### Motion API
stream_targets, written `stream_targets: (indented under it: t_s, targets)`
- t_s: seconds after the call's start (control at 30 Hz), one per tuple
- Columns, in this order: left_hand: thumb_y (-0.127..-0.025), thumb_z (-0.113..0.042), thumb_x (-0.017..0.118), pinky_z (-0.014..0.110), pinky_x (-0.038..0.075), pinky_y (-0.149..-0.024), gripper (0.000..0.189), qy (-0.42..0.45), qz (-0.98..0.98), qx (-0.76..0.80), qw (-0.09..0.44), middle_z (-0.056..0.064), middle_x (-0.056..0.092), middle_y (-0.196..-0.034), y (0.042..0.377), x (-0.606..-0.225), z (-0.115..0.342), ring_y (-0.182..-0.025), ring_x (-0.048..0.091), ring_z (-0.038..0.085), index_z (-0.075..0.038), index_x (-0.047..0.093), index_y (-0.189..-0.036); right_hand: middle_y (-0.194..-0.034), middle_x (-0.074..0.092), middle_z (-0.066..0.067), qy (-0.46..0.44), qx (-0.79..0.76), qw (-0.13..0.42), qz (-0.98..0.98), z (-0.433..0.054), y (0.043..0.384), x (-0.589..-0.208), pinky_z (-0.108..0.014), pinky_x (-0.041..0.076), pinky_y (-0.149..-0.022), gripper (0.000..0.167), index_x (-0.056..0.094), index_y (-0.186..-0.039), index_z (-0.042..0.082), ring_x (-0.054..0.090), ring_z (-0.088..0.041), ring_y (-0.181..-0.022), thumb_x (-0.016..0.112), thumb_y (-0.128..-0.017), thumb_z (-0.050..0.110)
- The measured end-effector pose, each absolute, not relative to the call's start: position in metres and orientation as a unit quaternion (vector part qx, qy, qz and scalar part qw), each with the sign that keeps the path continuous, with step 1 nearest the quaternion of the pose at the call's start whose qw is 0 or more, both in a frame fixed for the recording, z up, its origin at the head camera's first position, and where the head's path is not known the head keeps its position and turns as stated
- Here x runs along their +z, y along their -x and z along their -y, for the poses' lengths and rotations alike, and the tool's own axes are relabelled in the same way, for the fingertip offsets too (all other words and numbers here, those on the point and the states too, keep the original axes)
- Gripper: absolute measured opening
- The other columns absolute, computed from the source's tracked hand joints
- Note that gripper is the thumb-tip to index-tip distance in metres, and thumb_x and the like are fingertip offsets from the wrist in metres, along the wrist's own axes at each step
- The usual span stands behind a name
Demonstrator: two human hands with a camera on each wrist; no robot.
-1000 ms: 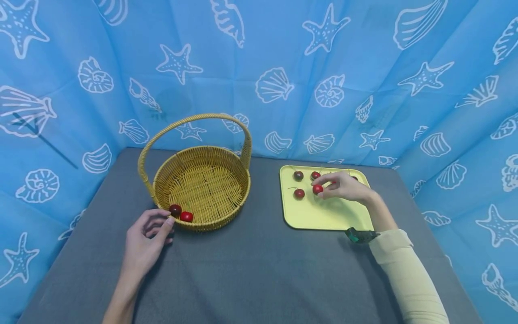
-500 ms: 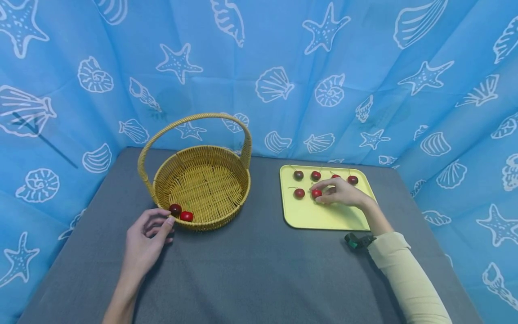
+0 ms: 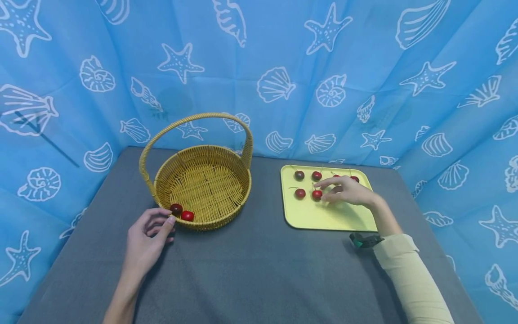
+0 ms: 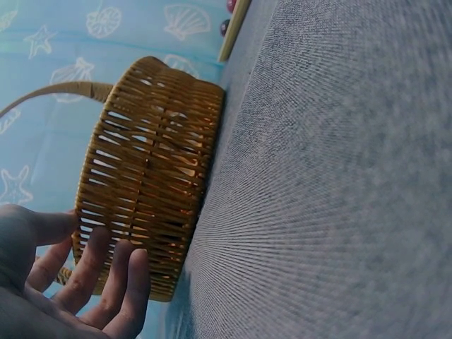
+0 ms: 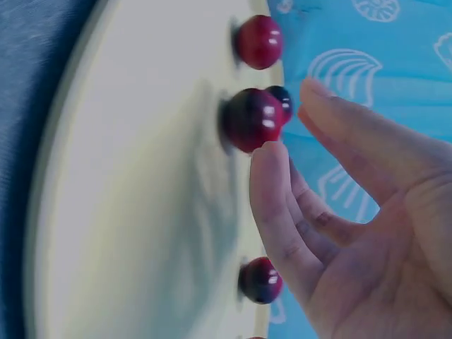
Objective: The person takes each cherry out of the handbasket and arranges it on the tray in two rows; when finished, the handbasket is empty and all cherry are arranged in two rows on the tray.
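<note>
My left hand (image 3: 147,243) pinches the near-left rim of a round yellow wicker basket (image 3: 238,204) with a tall hoop handle. In the left wrist view its fingers (image 4: 134,282) lie along the outside of the woven wall. A dark cherry (image 3: 176,209) and a bright red cherry (image 3: 187,216) lie inside the basket, close to that hand. On the right, my right hand (image 3: 350,191) hovers over a yellow tray (image 3: 323,218), thumb and fingers apart. Its fingertips are right beside a red cherry (image 3: 317,195) on the tray; the right wrist view shows this cherry (image 5: 251,120) outside the grasp.
Several more cherries with stems sit on the tray: a dark one (image 3: 299,175) at back left, another (image 3: 300,193) in front of it, others partly behind the right hand. Grey cloth (image 3: 251,270) covers the table. A blue shell-patterned curtain (image 3: 275,54) hangs behind.
The red cherry in my right hand has been lowered onto the tray and let go. The right fingers have spread and drawn slightly right. My left hand has stayed at the basket rim.
</note>
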State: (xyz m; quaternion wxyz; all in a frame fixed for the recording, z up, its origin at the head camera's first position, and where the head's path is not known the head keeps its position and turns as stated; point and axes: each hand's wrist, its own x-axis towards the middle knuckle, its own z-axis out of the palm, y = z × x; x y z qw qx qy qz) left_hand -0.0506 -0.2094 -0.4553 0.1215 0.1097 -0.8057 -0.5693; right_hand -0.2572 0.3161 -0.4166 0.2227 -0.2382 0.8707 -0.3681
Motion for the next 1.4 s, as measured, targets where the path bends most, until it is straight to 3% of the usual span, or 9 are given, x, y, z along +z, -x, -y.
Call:
stream_targets:
  t_s: [0.33, 0.53, 0.67, 0.83, 0.93, 1.0, 1.07, 1.17, 1.4]
  targets:
    - [-0.107, -0.021, 0.071, 0.027, 0.070, -0.070, 0.028, -0.114, 0.804, -0.571, 0.118, 0.010, 0.079, -0.103, 0.050, -0.454, 0.209, -0.084, 0.079, 0.012, -0.005, 0.065, -0.129, -0.148, 0.063, -0.029, 0.272, -0.389, 0.199, -0.858, -0.299, 0.253, -0.395, -0.039, 0.068, -0.083, 0.042, 0.068, -0.139, -0.001, 0.081, -0.036, -0.096, 0.079, -0.099, 0.008]
    - [-0.107, -0.020, 0.071, 0.026, 0.070, -0.070, 0.027, -0.117, 0.806, -0.568, 0.119, 0.014, 0.078, -0.105, 0.050, -0.454, 0.209, -0.083, 0.079, 0.012, -0.005, 0.065, -0.129, -0.136, 0.071, -0.015, 0.267, -0.406, 0.181, -0.855, -0.276, 0.248, -0.382, -0.025, 0.063, -0.086, 0.038, 0.073, -0.134, 0.008, 0.077, -0.021, -0.104, 0.082, -0.098, 0.010]
    - [-0.108, -0.020, 0.071, 0.026, 0.070, -0.070, 0.027, -0.119, 0.808, -0.565, 0.118, 0.015, 0.078, -0.106, 0.050, -0.454, 0.208, -0.083, 0.079, 0.011, -0.005, 0.065, -0.129, -0.131, 0.074, -0.001, 0.283, -0.417, 0.177, -0.845, -0.257, 0.244, -0.375, -0.026, 0.063, -0.082, 0.036, 0.073, -0.133, 0.010, 0.075, -0.020, -0.100, 0.081, -0.098, 0.010]
    - [-0.107, -0.020, 0.071, 0.026, 0.070, -0.070, 0.027, -0.118, 0.808, -0.565, 0.118, 0.014, 0.078, -0.105, 0.050, -0.453, 0.209, -0.084, 0.078, 0.010, -0.006, 0.065, -0.129, -0.128, 0.074, -0.002, 0.308, -0.430, 0.182, -0.829, -0.230, 0.241, -0.367, -0.028, 0.063, -0.078, 0.035, 0.073, -0.133, 0.011, 0.076, -0.015, -0.098, 0.080, -0.099, 0.011]
    - [-0.107, -0.021, 0.071, 0.026, 0.070, -0.070, 0.027, -0.120, 0.808, -0.566, 0.117, 0.011, 0.078, -0.104, 0.051, -0.453, 0.209, -0.084, 0.078, 0.009, -0.006, 0.065, -0.129, -0.115, 0.076, -0.004, 0.318, -0.431, 0.197, -0.821, -0.214, 0.239, -0.361, -0.028, 0.056, -0.058, 0.033, 0.072, -0.134, 0.015, 0.072, -0.015, -0.086, 0.078, -0.101, 0.015]
    - [-0.107, -0.021, 0.071, 0.026, 0.070, -0.070, 0.027, -0.121, 0.807, -0.566, 0.117, 0.009, 0.078, -0.104, 0.050, -0.454, 0.209, -0.084, 0.078, 0.009, -0.007, 0.065, -0.129, -0.113, 0.077, -0.005, 0.333, -0.429, 0.201, -0.815, -0.202, 0.239, -0.357, -0.027, 0.056, -0.058, 0.033, 0.071, -0.134, 0.017, 0.073, -0.015, -0.084, 0.078, -0.102, 0.016]
    - [-0.107, -0.021, 0.071, 0.026, 0.070, -0.070, 0.027, -0.122, 0.808, -0.565, 0.117, 0.008, 0.079, -0.103, 0.050, -0.454, 0.209, -0.084, 0.078, 0.009, -0.007, 0.066, -0.129, -0.116, 0.077, -0.009, 0.351, -0.437, 0.205, -0.803, -0.190, 0.241, -0.354, -0.028, 0.062, -0.064, 0.033, 0.071, -0.136, 0.015, 0.075, -0.016, -0.088, 0.076, -0.103, 0.014]
    - [-0.107, -0.021, 0.072, 0.026, 0.070, -0.070, 0.027, -0.121, 0.808, -0.564, 0.118, 0.006, 0.079, -0.103, 0.050, -0.455, 0.210, -0.084, 0.078, 0.009, -0.007, 0.066, -0.129, -0.132, 0.073, -0.012, 0.383, -0.444, 0.194, -0.786, -0.171, 0.243, -0.351, -0.032, 0.067, -0.094, 0.034, 0.070, -0.136, 0.009, 0.077, -0.018, -0.105, 0.075, -0.102, 0.008]
    - [-0.107, -0.022, 0.072, 0.025, 0.070, -0.070, 0.028, -0.118, 0.805, -0.570, 0.115, 0.003, 0.079, -0.100, 0.051, -0.455, 0.210, -0.084, 0.078, 0.010, -0.007, 0.065, -0.129, -0.136, 0.073, -0.014, 0.428, -0.449, 0.201, -0.758, -0.130, 0.247, -0.346, -0.044, 0.067, -0.101, 0.035, 0.071, -0.136, 0.006, 0.076, -0.020, -0.107, 0.076, -0.101, 0.005]
